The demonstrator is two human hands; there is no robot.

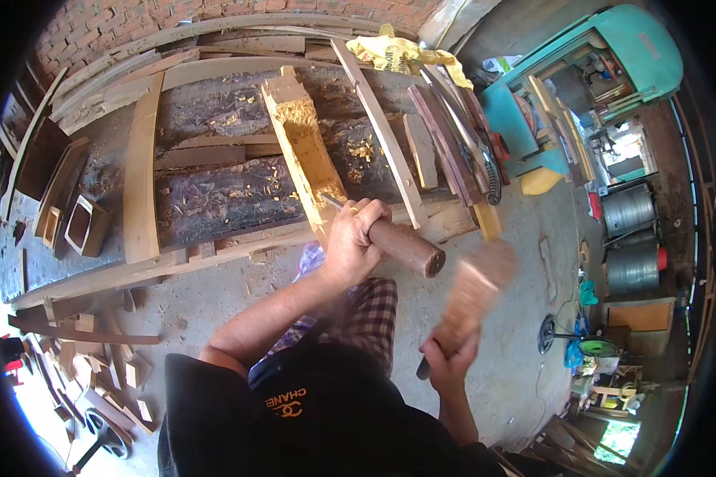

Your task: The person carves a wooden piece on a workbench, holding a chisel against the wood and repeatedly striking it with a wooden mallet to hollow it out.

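My left hand [354,242] is closed round a chisel with a thick brown wooden handle [410,249]. Its metal blade [332,200] points into the near end of a pale wooden block [296,151], which has a long hollow cut along it and lies across the bench. Chips sit inside the hollow. Off to the right, below the chisel's handle end and apart from it, my right hand [452,364] grips a wooden mallet [479,282]; its head is smeared by motion.
Dark rough timbers [231,197] with scattered chips form the bench top. Planks, strips and a black-handled tool [493,179] lie on its right. A yellow bag [402,56] rests at the back. Right stands a turquoise machine [612,56]; offcuts [95,374] cover the floor at left.
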